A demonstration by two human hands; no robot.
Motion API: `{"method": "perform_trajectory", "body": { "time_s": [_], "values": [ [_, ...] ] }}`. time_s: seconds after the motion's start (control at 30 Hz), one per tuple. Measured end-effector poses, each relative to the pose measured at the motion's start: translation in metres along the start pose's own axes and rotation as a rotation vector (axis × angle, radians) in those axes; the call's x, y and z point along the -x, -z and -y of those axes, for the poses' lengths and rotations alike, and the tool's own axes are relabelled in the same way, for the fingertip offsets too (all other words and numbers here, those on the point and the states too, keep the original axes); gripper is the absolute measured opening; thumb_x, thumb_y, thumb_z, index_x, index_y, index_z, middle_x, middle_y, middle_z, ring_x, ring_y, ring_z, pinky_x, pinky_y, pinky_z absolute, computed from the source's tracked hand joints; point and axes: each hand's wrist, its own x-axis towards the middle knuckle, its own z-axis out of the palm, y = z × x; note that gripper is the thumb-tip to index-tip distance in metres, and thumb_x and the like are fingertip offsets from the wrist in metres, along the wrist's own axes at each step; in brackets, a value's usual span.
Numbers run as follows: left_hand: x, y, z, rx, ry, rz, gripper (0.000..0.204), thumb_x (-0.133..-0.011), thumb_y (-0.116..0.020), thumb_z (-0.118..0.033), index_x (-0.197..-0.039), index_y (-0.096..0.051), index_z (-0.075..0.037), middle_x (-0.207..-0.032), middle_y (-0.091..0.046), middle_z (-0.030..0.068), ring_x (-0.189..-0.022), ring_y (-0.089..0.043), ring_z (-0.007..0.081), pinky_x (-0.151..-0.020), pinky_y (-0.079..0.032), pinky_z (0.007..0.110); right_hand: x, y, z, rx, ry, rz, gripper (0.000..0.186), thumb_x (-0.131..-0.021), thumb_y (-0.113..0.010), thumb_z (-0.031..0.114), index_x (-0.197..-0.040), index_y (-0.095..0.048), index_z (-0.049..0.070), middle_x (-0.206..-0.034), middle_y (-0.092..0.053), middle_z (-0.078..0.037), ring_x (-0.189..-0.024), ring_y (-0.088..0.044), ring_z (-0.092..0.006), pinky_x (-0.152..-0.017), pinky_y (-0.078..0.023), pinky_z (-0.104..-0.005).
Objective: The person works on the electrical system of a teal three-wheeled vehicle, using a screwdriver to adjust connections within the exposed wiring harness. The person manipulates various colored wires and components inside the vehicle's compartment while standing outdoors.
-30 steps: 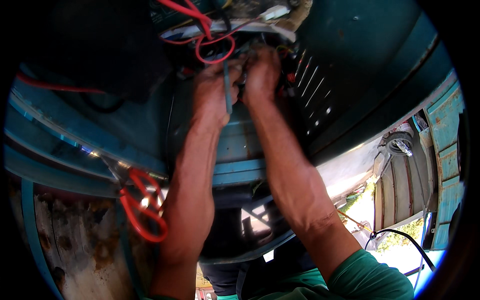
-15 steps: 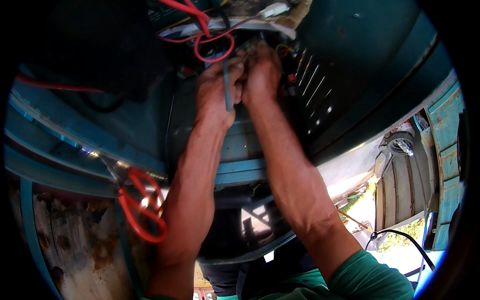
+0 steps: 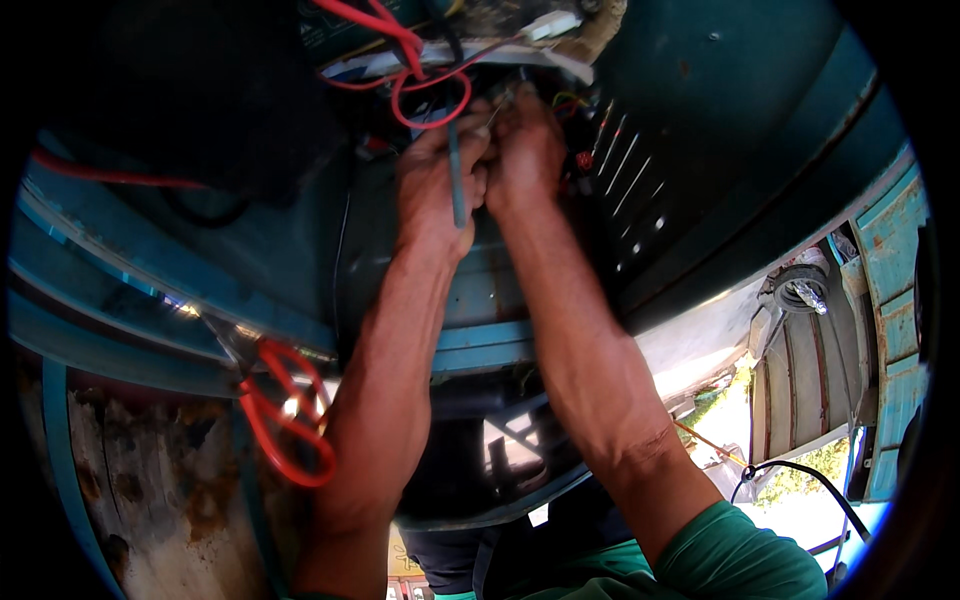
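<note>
Both my arms reach into a dark teal metal compartment. My left hand (image 3: 432,185) is closed, its fingertips pinched close against those of my right hand (image 3: 527,155), which is also closed. A thin, pale wire-like strand (image 3: 494,116) shows between the fingertips; shadow and blur hide what else they grip. In front of my left hand hangs a grey-green strip or cable end (image 3: 457,180). A red cable loop (image 3: 397,108) sits just above the hands. Thin yellow wires (image 3: 570,100) and a small red connector (image 3: 584,159) lie just right of my right hand.
Red-handled scissors (image 3: 290,428) hang by the left edge, beside my left forearm. A white plug connector (image 3: 551,25) lies at the top. The slotted metal panel (image 3: 690,130) walls the right side. A dark bulky shape fills the upper left.
Both hands stay together in the same place, with only a very slight shift. The view has moved a little, so the red loop and scissors appear slightly lower.
</note>
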Motion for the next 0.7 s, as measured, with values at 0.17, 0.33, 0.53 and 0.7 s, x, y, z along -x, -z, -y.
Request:
{"method": "perform_trajectory", "body": {
  "time_s": [0.17,0.33,0.53,0.7],
  "values": [
    [0.0,-0.002,0.0,0.014,-0.009,0.002,0.025,-0.084,-0.058,0.001,-0.109,-0.06,0.002,-0.074,-0.059,0.0038,-0.046,-0.042,0.0035,-0.037,-0.028,0.018,-0.004,0.002,-0.001,-0.047,-0.015,0.022,0.025,-0.092,-0.051,0.026,-0.098,-0.056,0.002,-0.081,-0.062,-0.011,-0.067,-0.059,-0.0169,-0.056,-0.048,-0.0282],
    [-0.001,-0.003,0.0,0.028,-0.028,-0.005,0.024,-0.084,-0.059,0.001,-0.107,-0.062,0.002,-0.074,-0.06,0.0036,-0.046,-0.043,0.0035,-0.037,-0.028,0.018,0.001,-0.004,0.001,-0.097,-0.017,-0.01,0.026,-0.092,-0.052,0.025,-0.1,-0.056,0.0,-0.084,-0.062,-0.011,-0.068,-0.06,-0.0176,-0.056,-0.049,-0.0281],
    [-0.001,-0.004,0.002,0.032,-0.054,-0.006,0.021,-0.084,-0.059,0.0,-0.105,-0.063,0.002,-0.072,-0.059,0.0026,-0.046,-0.042,0.0036,-0.037,-0.028,0.018,0.001,-0.001,0.002,-0.11,-0.06,0.03,0.03,-0.092,-0.054,0.025,-0.105,-0.054,-0.001,-0.089,-0.061,-0.012,-0.071,-0.062,-0.0189,-0.055,-0.051,-0.0282],
    [0.0,-0.007,0.001,0.044,-0.07,-0.005,0.02,-0.085,-0.059,0.0,-0.104,-0.063,0.002,-0.071,-0.058,0.0018,-0.046,-0.041,0.0036,-0.038,-0.028,0.018,0.011,-0.012,0.012,-0.161,-0.088,-0.034,0.021,-0.093,-0.056,0.019,-0.1,-0.056,0.0,-0.076,-0.055,-0.002,-0.063,-0.046,-0.0082,-0.055,-0.041,-0.021]
  ]
}}
